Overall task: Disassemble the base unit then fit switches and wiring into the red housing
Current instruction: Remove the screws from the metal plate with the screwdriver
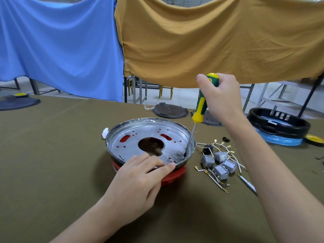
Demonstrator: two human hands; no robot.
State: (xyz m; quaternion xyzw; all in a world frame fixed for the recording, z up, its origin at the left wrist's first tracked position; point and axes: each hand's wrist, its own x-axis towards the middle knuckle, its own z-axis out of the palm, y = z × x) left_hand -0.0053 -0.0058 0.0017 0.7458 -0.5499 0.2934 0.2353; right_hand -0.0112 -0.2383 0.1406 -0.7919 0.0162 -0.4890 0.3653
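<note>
A round silver metal pan (pixel 122 137) with a central hole sits in the red housing (pixel 172 176) at the table's middle. My left hand (pixel 140 179) rests on the pan's near rim, fingers laid flat across it. My right hand (pixel 222 97) grips a green and yellow screwdriver (pixel 200 109) upright; its tip touches the pan's floor near the right rim. Several grey switches with wiring (pixel 220 163) lie loose on the cloth just right of the housing.
Two dark round plates (pixel 170 110) lie behind the pan. A black ring on a blue base (pixel 278 127) stands at the right, a dark disc (pixel 17 101) at the far left. Blue and ochre cloths hang behind the olive-covered table (pixel 52 155).
</note>
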